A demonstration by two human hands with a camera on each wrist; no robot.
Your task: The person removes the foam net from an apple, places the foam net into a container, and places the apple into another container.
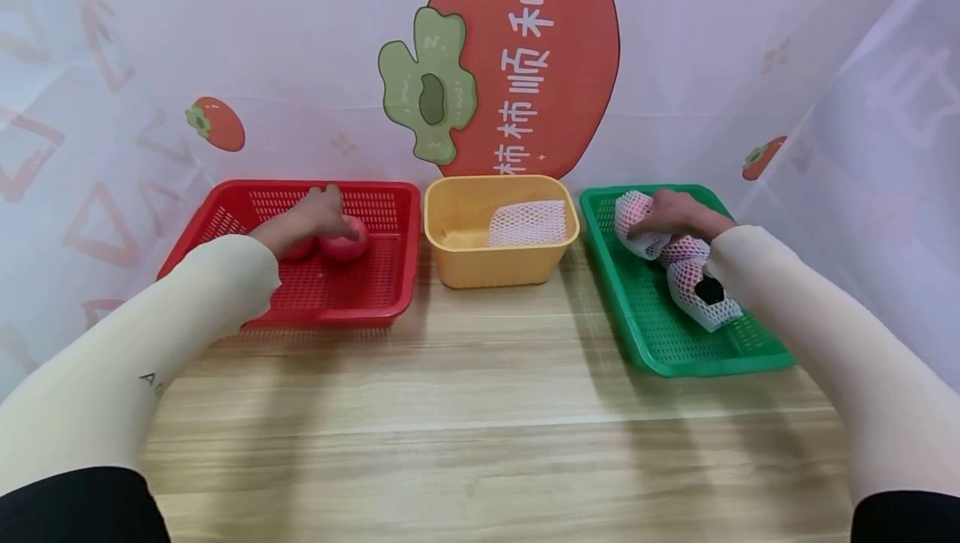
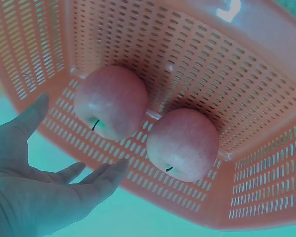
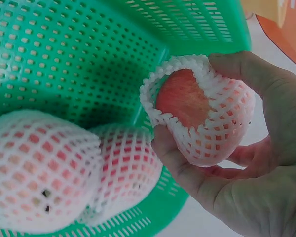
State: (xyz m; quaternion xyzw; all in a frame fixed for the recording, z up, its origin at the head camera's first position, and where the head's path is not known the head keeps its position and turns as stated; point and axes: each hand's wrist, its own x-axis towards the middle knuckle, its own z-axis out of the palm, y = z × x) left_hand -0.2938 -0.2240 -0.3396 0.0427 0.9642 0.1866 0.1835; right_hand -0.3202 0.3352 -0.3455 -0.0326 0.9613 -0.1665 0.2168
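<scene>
Two bare red apples lie side by side in the red basket (image 1: 341, 314); the left wrist view shows one apple (image 2: 111, 101) and a second apple (image 2: 183, 143), stems visible. My left hand (image 1: 318, 214) hovers over them, fingers spread and holding nothing. At the far left corner of the green basket (image 1: 637, 335), my right hand (image 1: 671, 214) grips an apple in a white foam net (image 3: 207, 113), thumb on one side and fingers on the other. Red skin shows through the net's open end. Two more netted apples (image 3: 39, 168) lie beside it in the basket.
Between the two baskets stands a yellow bin (image 1: 495, 266) with a white foam net (image 1: 528, 222) inside. All three containers stand along the back of the wooden table (image 1: 465, 426), against a printed cloth backdrop (image 1: 315, 68).
</scene>
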